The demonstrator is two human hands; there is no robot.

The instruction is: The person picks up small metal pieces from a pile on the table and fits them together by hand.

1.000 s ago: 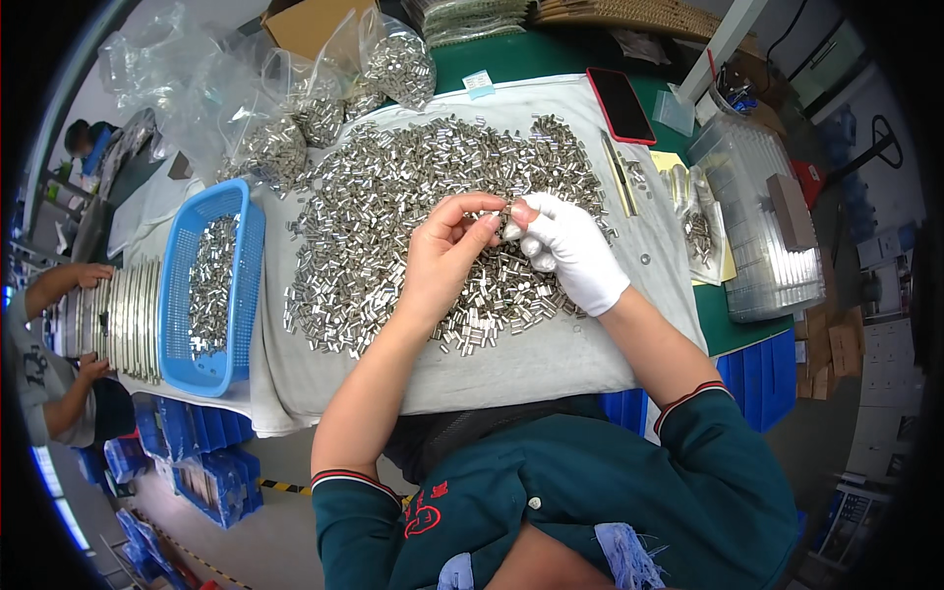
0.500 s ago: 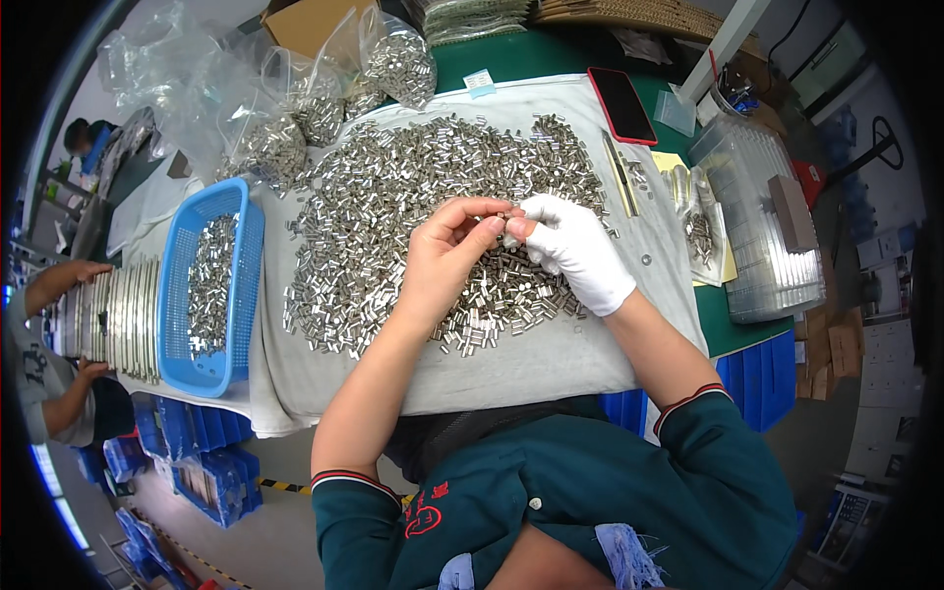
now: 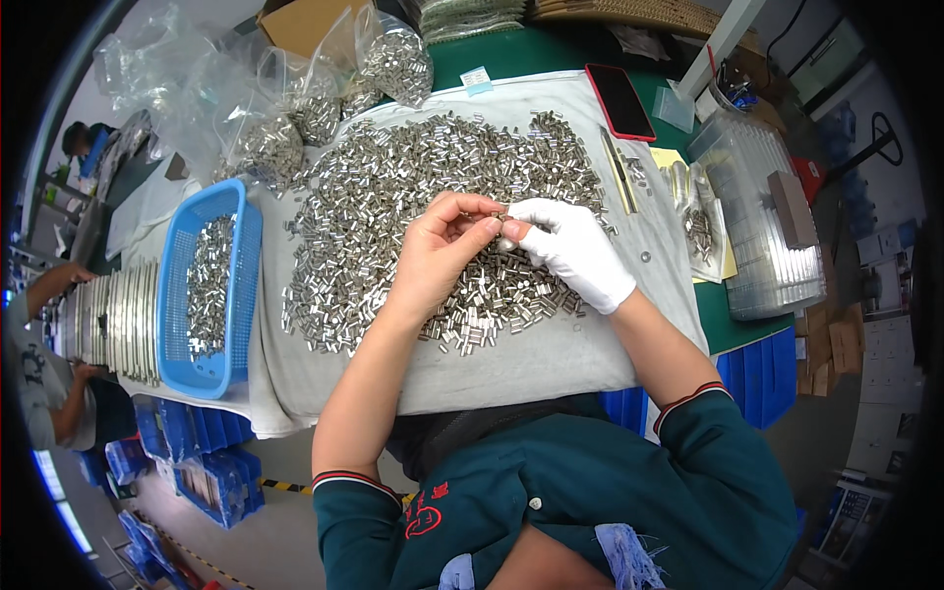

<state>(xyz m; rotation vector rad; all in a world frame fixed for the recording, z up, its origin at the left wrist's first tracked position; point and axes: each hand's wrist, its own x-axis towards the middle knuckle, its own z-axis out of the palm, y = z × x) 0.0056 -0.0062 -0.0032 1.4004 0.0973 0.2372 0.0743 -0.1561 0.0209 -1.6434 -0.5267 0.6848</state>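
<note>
A wide heap of small silver metal parts (image 3: 393, 197) lies spread on a grey cloth (image 3: 551, 364). Above its right half my two hands meet. My left hand (image 3: 442, 251) is bare, and its fingertips pinch a small metal part (image 3: 500, 216). My right hand (image 3: 575, 251) wears a white glove, and its fingertips press on the same part from the other side. Both forearms come up from the lower edge in dark green sleeves.
A blue plastic basket (image 3: 236, 295) with more metal parts sits left of the cloth. Clear bags of parts (image 3: 285, 128) lie at the back left, a red phone (image 3: 619, 98) at the back, clear plastic trays (image 3: 762, 226) on the right. Another person (image 3: 39, 364) works at far left.
Both hands have stayed together over the heap; the fingers have shifted slightly around the small part between them.
</note>
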